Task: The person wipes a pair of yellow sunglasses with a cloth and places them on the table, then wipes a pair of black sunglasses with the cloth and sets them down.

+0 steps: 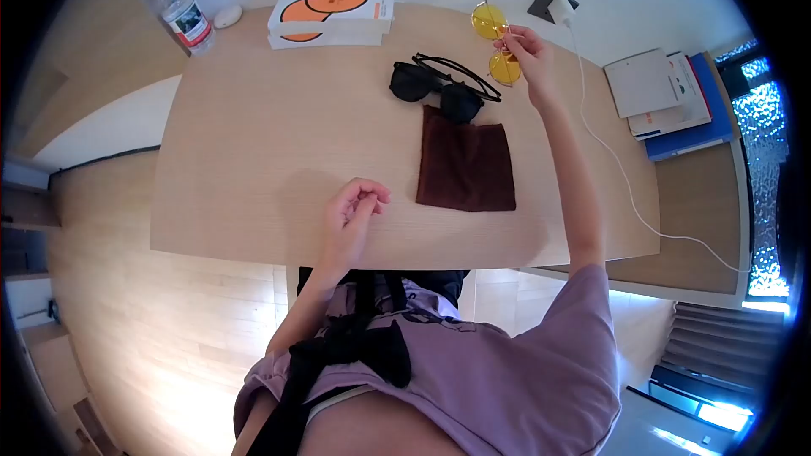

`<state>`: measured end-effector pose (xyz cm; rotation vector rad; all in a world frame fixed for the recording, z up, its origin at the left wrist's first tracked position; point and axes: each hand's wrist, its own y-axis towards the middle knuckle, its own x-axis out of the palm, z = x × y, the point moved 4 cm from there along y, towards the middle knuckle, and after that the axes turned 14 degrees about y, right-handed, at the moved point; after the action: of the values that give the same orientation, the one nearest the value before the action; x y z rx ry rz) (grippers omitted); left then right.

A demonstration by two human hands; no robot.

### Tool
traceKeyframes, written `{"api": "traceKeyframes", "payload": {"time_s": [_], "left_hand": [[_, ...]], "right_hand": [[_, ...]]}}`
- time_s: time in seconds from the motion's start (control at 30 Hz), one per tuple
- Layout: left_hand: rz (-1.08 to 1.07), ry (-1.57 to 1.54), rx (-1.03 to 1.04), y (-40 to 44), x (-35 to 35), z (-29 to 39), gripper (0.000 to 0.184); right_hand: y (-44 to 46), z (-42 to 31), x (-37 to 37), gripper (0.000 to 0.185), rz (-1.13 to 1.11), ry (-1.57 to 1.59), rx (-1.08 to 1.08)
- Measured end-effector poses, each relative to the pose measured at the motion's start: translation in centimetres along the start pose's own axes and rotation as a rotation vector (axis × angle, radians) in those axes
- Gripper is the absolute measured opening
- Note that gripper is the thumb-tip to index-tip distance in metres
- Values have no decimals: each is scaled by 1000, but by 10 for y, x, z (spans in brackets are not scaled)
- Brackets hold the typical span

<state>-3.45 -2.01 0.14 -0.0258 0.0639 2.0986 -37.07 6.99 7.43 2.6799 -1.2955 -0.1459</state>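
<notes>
yellow glasses [505, 68], pinched by the right hand [528, 52], run lengthwise near to far, facing unclear; left hand [351, 209] loosely curled closed

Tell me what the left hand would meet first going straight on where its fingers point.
Probably the brown cloth: the left hand has curled fingers pointing roughly toward it, though height above the table is unclear.

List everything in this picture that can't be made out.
Head view:
1. Middle of the yellow-tinted glasses: partly hidden by the right hand.
2. Part of the brown cloth's top edge: covered by the black sunglasses.
3. The left hand's palm: hidden by its curled fingers.
4. Fine print on the red-capped bottle: too small.
</notes>
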Motion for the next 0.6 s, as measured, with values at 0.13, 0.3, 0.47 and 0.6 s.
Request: {"api": "traceKeyframes", "payload": {"time_s": [0.13, 0.3, 0.47, 0.6], "left_hand": [[-34, -64, -34, 13, -2, 7, 13], [-95, -44, -97, 43, 2, 78, 23], [-143, -30, 116, 81, 16, 110, 28], [-280, -99, 87, 90, 19, 117, 24]], "right_hand": [[-34, -37, 17, 22, 11, 313, 19], [-80, -75, 56, 17, -163, 428, 86], [-97, -90, 84, 15, -353, 460, 65], [-98, -103, 90, 14, -425, 442, -23]]}}
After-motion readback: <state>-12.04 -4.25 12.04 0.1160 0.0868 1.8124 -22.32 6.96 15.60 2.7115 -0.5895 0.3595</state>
